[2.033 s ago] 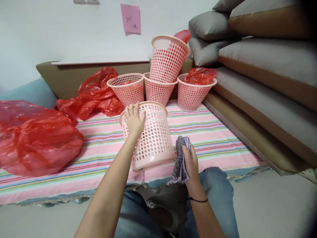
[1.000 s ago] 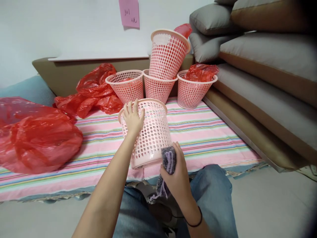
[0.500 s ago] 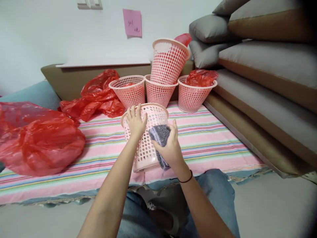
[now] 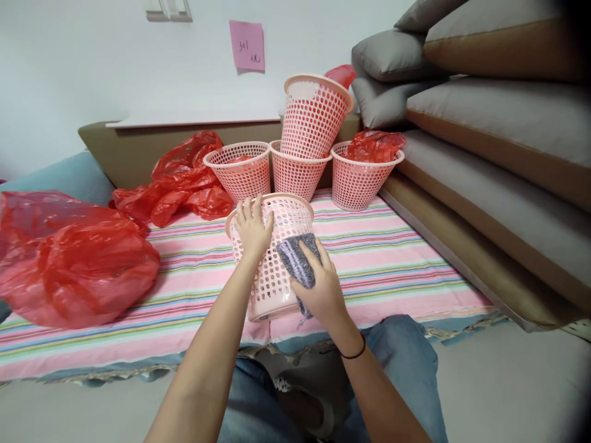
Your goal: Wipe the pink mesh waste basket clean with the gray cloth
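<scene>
A pink perforated basket (image 4: 270,280) leans tilted on the striped cloth, its rim facing away from me. My left hand (image 4: 253,231) lies on its upper left side near the rim, fingers spread. In my right hand (image 4: 318,280) is a grey cloth with pale purple stripes (image 4: 293,255), pressed against the basket's right side. The fingers of that hand lie over the cloth and the thumb is at its lower edge.
Behind stand three pink baskets (image 4: 242,175), with another (image 4: 314,120) tilted inside the middle one. Red plastic bags (image 4: 78,264) lie on the striped cloth (image 4: 194,258) at left. Grey cushions (image 4: 503,117) are stacked at right. A pink note (image 4: 247,46) hangs on the wall.
The fingers of my right hand have shifted from the cloth's right edge to over its face. The cloth lies flatter on the basket. My left hand has stayed in place.
</scene>
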Motion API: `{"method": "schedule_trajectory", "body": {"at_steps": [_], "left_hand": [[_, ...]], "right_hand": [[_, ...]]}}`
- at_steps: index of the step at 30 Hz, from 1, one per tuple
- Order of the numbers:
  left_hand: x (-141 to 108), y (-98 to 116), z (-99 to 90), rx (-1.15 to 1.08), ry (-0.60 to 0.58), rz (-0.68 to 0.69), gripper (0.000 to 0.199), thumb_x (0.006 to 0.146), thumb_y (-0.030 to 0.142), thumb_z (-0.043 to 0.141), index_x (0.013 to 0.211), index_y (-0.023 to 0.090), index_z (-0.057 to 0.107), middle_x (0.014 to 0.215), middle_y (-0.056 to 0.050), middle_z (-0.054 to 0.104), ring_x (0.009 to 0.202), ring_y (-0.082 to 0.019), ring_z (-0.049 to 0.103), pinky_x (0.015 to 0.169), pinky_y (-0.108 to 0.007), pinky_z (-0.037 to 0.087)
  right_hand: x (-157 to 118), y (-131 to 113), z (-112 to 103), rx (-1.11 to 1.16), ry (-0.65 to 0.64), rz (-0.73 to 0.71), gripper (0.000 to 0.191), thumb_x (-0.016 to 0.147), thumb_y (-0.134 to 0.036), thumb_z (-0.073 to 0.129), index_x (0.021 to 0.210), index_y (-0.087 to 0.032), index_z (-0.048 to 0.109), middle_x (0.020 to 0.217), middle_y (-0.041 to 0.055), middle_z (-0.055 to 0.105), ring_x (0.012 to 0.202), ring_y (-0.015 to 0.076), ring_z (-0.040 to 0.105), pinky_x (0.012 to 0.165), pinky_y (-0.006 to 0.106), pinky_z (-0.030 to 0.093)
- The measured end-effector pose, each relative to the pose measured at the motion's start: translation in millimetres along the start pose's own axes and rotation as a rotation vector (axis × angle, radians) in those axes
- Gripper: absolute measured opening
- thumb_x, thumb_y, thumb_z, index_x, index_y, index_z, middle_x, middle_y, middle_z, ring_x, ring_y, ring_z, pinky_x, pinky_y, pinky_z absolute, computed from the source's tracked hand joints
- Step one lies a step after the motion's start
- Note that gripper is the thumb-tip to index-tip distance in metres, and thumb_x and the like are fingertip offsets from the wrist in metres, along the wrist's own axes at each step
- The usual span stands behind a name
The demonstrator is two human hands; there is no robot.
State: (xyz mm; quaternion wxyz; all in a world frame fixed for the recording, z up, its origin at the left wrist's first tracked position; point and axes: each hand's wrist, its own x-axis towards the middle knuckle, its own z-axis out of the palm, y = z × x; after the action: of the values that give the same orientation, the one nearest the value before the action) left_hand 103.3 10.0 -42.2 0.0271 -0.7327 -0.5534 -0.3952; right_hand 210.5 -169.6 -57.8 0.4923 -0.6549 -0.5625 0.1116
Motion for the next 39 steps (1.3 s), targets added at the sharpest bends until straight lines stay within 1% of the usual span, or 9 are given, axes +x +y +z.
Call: {"method": "schedule_trajectory", "body": {"at_steps": [3, 6, 8, 10, 13, 16, 24, 32, 39], "left_hand": [[-0.4, -1.1, -1.4, 0.008, 0.006, 0.0, 0.057, 0.094, 0.041, 0.046, 0.147, 0.02, 0.046, 0.153, -0.011, 0.044, 0.145, -0.033, 0.028, 0.118, -0.05, 0.022], [-0.5, -3.2, -1.6, 0.001, 0.002, -0.008, 0.057, 0.094, 0.041, 0.047, 0.147, 0.02, 0.045, 0.153, -0.011, 0.043, 0.145, -0.033, 0.028, 0.119, -0.049, 0.021], [-0.4, -3.8, -0.7, -0.006, -0.002, -0.014, 0.057, 0.094, 0.041, 0.047, 0.148, 0.021, 0.045, 0.153, -0.011, 0.043, 0.146, -0.032, 0.028, 0.119, -0.05, 0.02], [-0.2, -3.6, 0.7, -0.008, -0.005, -0.016, 0.058, 0.094, 0.042, 0.047, 0.148, 0.02, 0.044, 0.154, -0.011, 0.042, 0.146, -0.032, 0.027, 0.12, -0.05, 0.02], [-0.2, -2.4, 1.8, -0.009, -0.003, -0.015, 0.057, 0.095, 0.042, 0.047, 0.148, 0.021, 0.044, 0.155, -0.011, 0.042, 0.146, -0.032, 0.027, 0.119, -0.051, 0.02], [-0.4, -2.2, 0.0, -0.007, -0.009, -0.011, 0.057, 0.095, 0.042, 0.045, 0.148, 0.021, 0.044, 0.155, -0.011, 0.041, 0.147, -0.032, 0.027, 0.119, -0.051, 0.02], [-2.1, -10.0, -8.9, -0.005, -0.003, -0.037, 0.057, 0.095, 0.04, 0.046, 0.147, 0.019, 0.044, 0.154, -0.012, 0.041, 0.146, -0.032, 0.028, 0.12, -0.049, 0.02], [-2.7, -11.1, -9.7, -0.018, -0.004, -0.047, 0.057, 0.095, 0.04, 0.046, 0.148, 0.019, 0.043, 0.155, -0.012, 0.041, 0.146, -0.032, 0.027, 0.12, -0.049, 0.019], [-2.1, -10.9, -8.4, -0.045, -0.012, -0.056, 0.057, 0.094, 0.041, 0.046, 0.148, 0.023, 0.042, 0.155, -0.01, 0.04, 0.147, -0.03, 0.026, 0.12, -0.049, 0.019]], "right_hand": [[-2.5, 9.2, -21.0, 0.302, 0.036, 0.111, 0.064, 0.079, -0.033, 0.065, 0.141, -0.021, 0.053, 0.152, 0.0107, 0.043, 0.14, 0.0311, 0.041, 0.115, 0.05, 0.036], [-21.3, 23.1, -42.7, 0.573, 0.037, 0.314, 0.065, 0.081, -0.041, 0.066, 0.142, -0.024, 0.05, 0.137, 0.0095, 0.059, 0.127, 0.0302, 0.056, 0.106, 0.049, 0.047], [-41.1, 34.3, -50.7, 0.644, 0.035, 0.411, 0.065, 0.082, -0.044, 0.067, 0.142, -0.026, 0.05, 0.13, 0.0088, 0.064, 0.12, 0.0299, 0.061, 0.1, 0.048, 0.052], [-62.5, 45.2, -52.0, 0.598, 0.059, 0.444, 0.064, 0.082, -0.045, 0.068, 0.141, -0.027, 0.051, 0.131, 0.0089, 0.064, 0.121, 0.0306, 0.06, 0.101, 0.05, 0.051], [-87.8, 56.1, -45.3, 0.432, 0.089, 0.377, 0.061, 0.084, -0.041, 0.067, 0.141, -0.027, 0.051, 0.143, 0.0095, 0.055, 0.134, 0.0321, 0.049, 0.111, 0.057, 0.039], [-99.5, 56.2, -35.0, 0.317, 0.074, 0.264, 0.056, 0.086, -0.034, 0.063, 0.141, -0.028, 0.051, 0.152, 0.0084, 0.045, 0.142, 0.031, 0.039, 0.116, 0.058, 0.032], [-107.2, 29.8, -12.8, 0.111, 0.044, 0.038, 0.061, 0.084, -0.017, 0.058, 0.143, -0.028, 0.049, 0.155, 0.009, 0.038, 0.142, 0.0308, 0.039, 0.114, 0.055, 0.038], [-105.7, 42.5, -9.4, 0.102, 0.087, 0.117, 0.059, 0.085, -0.016, 0.055, 0.142, -0.027, 0.048, 0.152, 0.0108, 0.042, 0.141, 0.0308, 0.041, 0.112, 0.058, 0.04], [-109.2, 29.0, -6.3, 0.022, 0.059, 0.001, 0.065, 0.081, -0.014, 0.057, 0.144, -0.03, 0.047, 0.156, 0.0089, 0.036, 0.142, 0.0323, 0.039, 0.113, 0.057, 0.039]]}}
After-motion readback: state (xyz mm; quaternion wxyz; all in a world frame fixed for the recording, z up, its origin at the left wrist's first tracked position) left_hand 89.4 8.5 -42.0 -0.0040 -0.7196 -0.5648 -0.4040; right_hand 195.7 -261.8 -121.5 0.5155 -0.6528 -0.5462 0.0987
